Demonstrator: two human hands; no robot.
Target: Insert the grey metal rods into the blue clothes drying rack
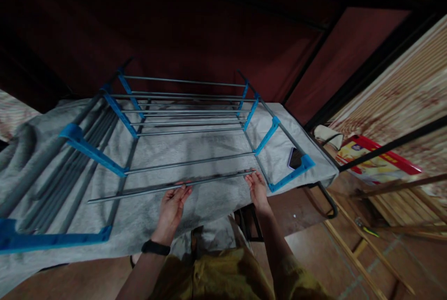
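A rack frame of grey metal rods and blue plastic brackets lies on a table covered with grey fabric. A loose grey rod lies slantwise in front of it. My left hand, with a black wristband, grips that rod near its middle, fingers curled under it. My right hand pinches the rod's right end next to a blue bracket. Another fitted rod runs just behind.
A dark phone rests on the fabric by the right bracket. Several spare grey rods lie at the left. Wooden slats, a red and yellow box and a black bar are at the right. A dark red wall stands behind.
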